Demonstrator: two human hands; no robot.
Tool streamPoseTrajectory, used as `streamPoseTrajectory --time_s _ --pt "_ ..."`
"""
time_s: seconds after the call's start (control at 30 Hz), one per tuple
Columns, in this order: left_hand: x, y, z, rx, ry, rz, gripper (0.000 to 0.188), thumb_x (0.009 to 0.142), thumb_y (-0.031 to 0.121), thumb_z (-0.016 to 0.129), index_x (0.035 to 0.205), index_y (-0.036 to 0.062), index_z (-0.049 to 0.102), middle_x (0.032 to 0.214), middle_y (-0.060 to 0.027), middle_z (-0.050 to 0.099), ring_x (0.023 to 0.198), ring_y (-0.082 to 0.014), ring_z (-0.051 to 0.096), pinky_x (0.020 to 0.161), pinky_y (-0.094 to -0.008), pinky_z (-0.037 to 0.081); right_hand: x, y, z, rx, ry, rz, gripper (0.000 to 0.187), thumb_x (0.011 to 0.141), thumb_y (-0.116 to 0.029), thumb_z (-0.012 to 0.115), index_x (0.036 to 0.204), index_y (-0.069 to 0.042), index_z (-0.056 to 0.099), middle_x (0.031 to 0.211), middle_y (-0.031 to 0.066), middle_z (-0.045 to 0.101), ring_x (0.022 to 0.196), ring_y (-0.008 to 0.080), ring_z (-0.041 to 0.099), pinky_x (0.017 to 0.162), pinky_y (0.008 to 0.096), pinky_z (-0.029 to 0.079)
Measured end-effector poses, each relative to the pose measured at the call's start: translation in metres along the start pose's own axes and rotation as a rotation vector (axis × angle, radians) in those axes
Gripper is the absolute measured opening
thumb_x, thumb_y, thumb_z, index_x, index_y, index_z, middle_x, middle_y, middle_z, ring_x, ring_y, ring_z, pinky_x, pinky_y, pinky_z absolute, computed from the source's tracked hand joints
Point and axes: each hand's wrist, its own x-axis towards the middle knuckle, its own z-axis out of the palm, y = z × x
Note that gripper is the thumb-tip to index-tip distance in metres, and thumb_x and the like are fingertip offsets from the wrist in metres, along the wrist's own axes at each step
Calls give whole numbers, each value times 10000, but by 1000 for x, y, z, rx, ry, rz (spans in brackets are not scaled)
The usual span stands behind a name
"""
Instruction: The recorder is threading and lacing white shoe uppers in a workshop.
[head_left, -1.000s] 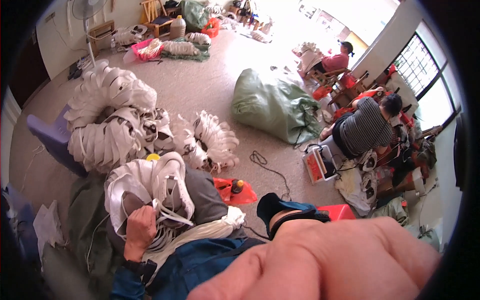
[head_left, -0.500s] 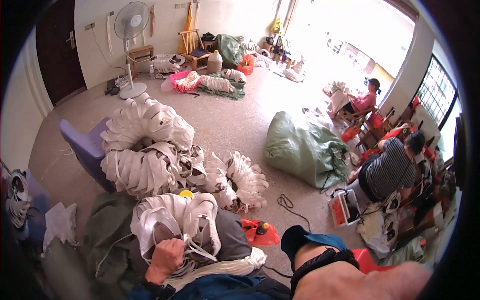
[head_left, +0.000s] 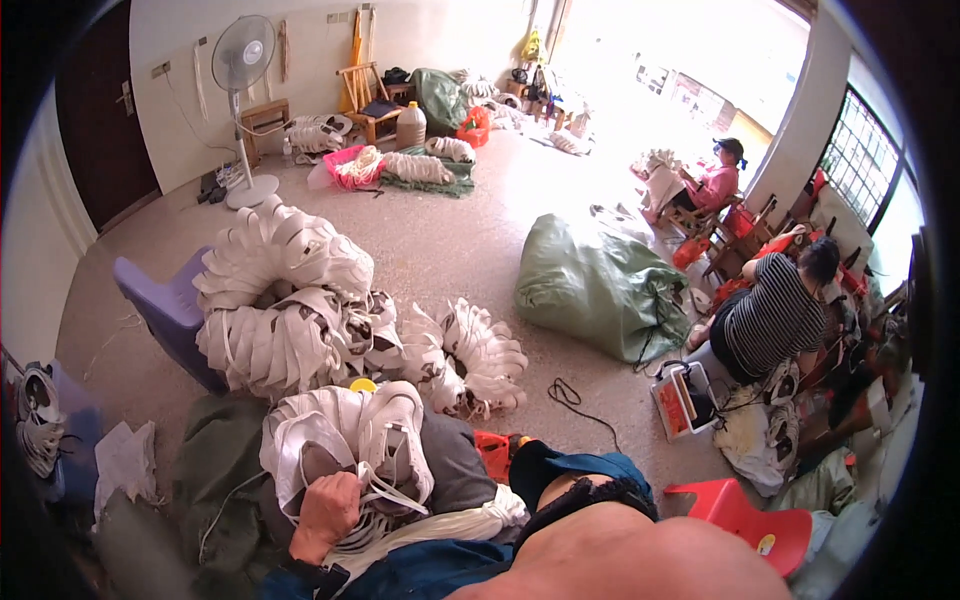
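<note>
My left hand (head_left: 328,512) is closed in a fist at the opening of a white shoe upper (head_left: 305,440), gripping its edge. The fingertips are hidden. Beside it on my lap stands another white shoe upper (head_left: 395,425), with loose white laces hanging over its front. A long bundle of white laces (head_left: 450,527) lies across my lap, just right of my left hand. My bare right arm (head_left: 630,555) fills the lower edge, bent and close to the camera; its hand does not show.
Rings of nested white uppers (head_left: 285,250) rest on a purple chair (head_left: 165,300), and more (head_left: 485,350) lie ahead. Beyond are a green sack (head_left: 590,290) and a standing fan (head_left: 243,60). A red stool (head_left: 750,525) stands at right, near a seated person in stripes (head_left: 775,320).
My right arm has swung left and nearer, uncovering the red stool. My left hand keeps its hold on the shoe upper. The whole view has shifted slightly.
</note>
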Motion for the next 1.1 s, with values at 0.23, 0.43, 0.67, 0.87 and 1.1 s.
streamPoseTrajectory --time_s 0.23,0.43,0.67,0.87,1.1 --pt "1 15 6 1 -5 77 139 911 135 579 803 62 533 721 -112 567 691 -312 613 643 -426 477 -5 -20 24 8 -42 4 334 921 -286 672 1036 24 623 984 96 623 904 146 602 793 283 466" --pt "-3 16 11 -19 1 37 121 905 134 578 808 76 533 731 -113 560 694 -310 600 641 -418 472 -6 -19 33 77 7 9 316 924 -277 676 1030 15 618 962 74 625 882 127 602 769 270 468" --pt "-5 -11 25 42 44 102 106 880 155 553 796 92 542 697 -122 541 648 -323 589 592 -460 467 14 -13 27 152 90 191 295 926 -266 680 1022 6 613 936 49 626 855 104 601 741 254 470" --pt "7 13 1 -142 134 79 150 932 133 532 823 29 538 755 -154 562 709 -354 592 637 -449 474 -28 -12 10 87 527 509 423 987 -328 585 1147 61 627 1027 100 631 946 180 607 886 300 464" --pt "-9 9 9 -69 39 9 143 915 120 573 804 45 523 716 -141 559 692 -346 596 636 -458 463 -270 62 -61 -1090 690 1239 291 967 -286 601 986 4 588 901 126 622 801 228 606 697 378 478"
